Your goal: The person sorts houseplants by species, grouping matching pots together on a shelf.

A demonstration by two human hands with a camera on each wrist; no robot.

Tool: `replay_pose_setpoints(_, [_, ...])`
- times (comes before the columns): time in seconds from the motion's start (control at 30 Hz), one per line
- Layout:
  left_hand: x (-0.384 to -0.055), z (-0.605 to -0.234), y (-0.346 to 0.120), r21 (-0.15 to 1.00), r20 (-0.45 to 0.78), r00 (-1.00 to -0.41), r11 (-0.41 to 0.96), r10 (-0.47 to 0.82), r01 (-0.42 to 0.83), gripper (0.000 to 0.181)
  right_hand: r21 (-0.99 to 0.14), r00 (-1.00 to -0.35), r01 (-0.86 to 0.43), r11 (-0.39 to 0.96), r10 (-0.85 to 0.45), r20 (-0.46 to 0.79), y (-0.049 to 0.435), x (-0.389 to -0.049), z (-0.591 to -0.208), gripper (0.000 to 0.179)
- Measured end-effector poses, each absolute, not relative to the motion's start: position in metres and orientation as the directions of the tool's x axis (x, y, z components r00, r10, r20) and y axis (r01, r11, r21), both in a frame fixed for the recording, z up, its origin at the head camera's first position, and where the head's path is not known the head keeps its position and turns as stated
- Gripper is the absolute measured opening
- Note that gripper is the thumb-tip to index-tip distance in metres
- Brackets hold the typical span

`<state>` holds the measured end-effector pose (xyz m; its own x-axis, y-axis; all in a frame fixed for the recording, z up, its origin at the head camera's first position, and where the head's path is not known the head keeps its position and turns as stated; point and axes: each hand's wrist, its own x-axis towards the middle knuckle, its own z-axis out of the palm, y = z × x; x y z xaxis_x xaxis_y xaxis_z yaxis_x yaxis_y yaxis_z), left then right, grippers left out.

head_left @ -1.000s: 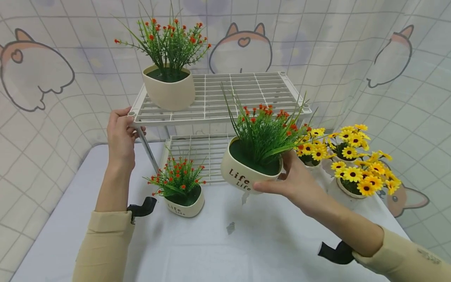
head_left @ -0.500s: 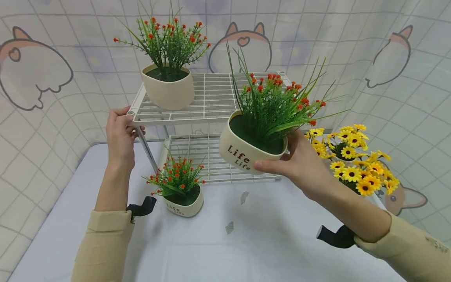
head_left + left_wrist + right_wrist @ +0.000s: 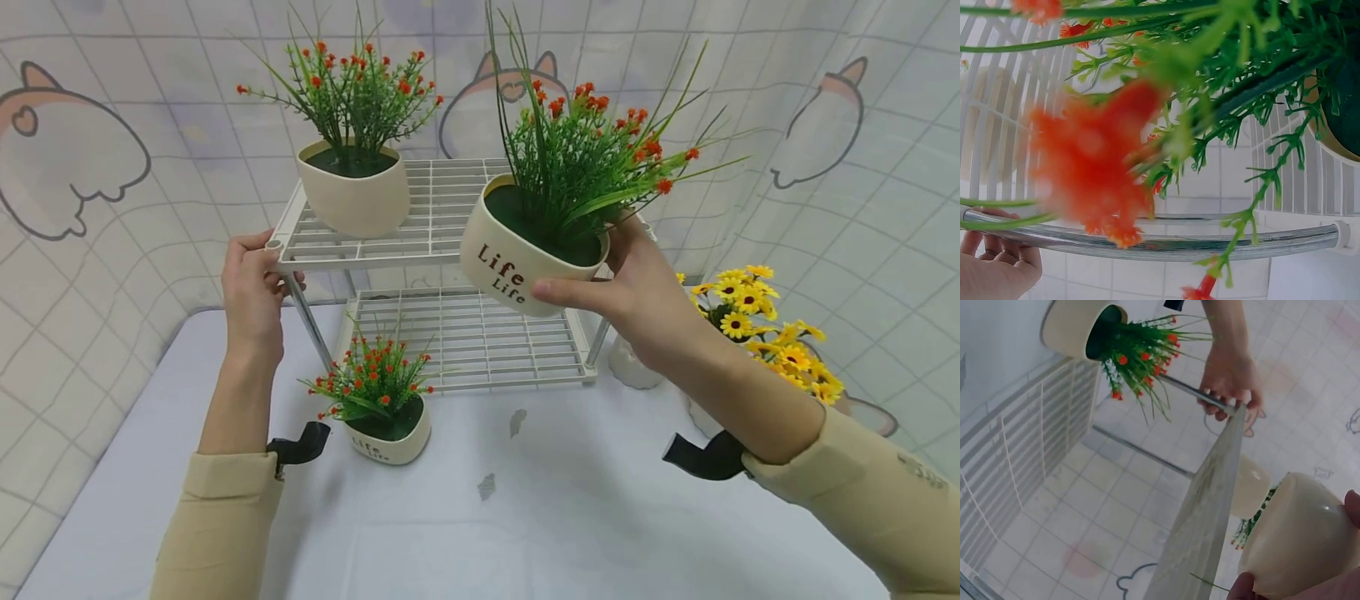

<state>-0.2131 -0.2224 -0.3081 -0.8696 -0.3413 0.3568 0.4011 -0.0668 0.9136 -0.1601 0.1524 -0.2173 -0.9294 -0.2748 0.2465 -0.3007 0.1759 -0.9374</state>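
Observation:
My right hand [image 3: 648, 296] grips a cream pot of artificial red flowers and grass [image 3: 502, 250] marked "Life", thumb on the front and fingers behind it. The pot is tilted and raised in front of the white two-tier wire shelf [image 3: 435, 208], at about top-tier height. With my left hand [image 3: 251, 292] I hold the shelf's front left corner; the fingers curl round it in the right wrist view. A second cream pot [image 3: 352, 200] stands on the left of the top tier. On the table before the lower tier sits a third red-flowered pot [image 3: 393, 442].
Several pots of yellow flowers [image 3: 787, 354] stand at the right, partly hidden by my right arm. A white cloth [image 3: 420, 533] with two grey marks covers the table. Behind the shelf hangs a checked curtain [image 3: 187, 158] with cartoon animals.
My right hand has lifted the potted plant from near the lower tier up to the top tier's height. The left hand stays at the shelf corner.

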Motion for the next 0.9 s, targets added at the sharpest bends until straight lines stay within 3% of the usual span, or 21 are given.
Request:
replay_pose_setpoints(0.43, [-0.212, -0.307, -0.221, 0.911, 0.363, -0.865, -0.061, -0.347, 0.407, 0.026, -0.931, -0.965, -0.247, 0.267, -0.155, 0.212, 0.146, -0.186, -0.207, 0.088])
replay_pose_setpoints(0.9, [-0.212, -0.308, -0.221, 0.915, 0.368, -0.861, -0.025, -0.350, 0.402, 0.027, -0.929, -0.976, -0.214, 0.303, -0.114, 0.187, 0.138, -0.223, -0.208, 0.090])
